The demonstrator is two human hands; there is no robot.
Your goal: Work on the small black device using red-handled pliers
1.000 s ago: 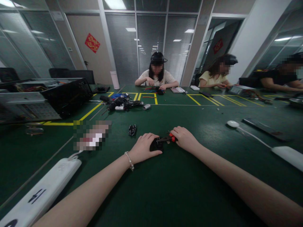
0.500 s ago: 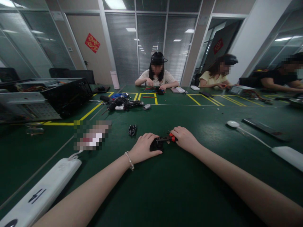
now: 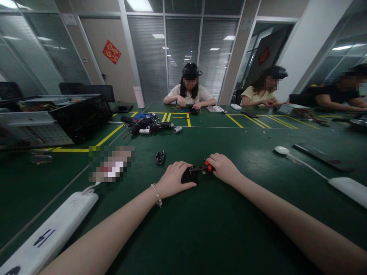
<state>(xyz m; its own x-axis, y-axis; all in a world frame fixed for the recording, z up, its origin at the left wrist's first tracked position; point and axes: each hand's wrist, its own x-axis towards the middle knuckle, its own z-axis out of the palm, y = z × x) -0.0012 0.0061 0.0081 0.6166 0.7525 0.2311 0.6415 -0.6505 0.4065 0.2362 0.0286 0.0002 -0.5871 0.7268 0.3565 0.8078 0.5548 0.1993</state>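
My left hand (image 3: pixel 175 178) is closed around a small black part (image 3: pixel 189 175) that rests on the green table (image 3: pixel 200 229). My right hand (image 3: pixel 224 167) grips a tool with red and black handles (image 3: pixel 204 167), like small pliers, whose tip points left onto the black part. Both forearms lie on the table. A second small black piece (image 3: pixel 159 157) sits loose a little to the left of my left hand. A bead bracelet circles my left wrist.
A white power strip (image 3: pixel 51 233) lies at the near left, an open computer case (image 3: pixel 54 118) at the far left, a heap of black tools (image 3: pixel 149 125) behind. A white cable and adapter (image 3: pixel 344 185) run on the right. Three other people work across the table.
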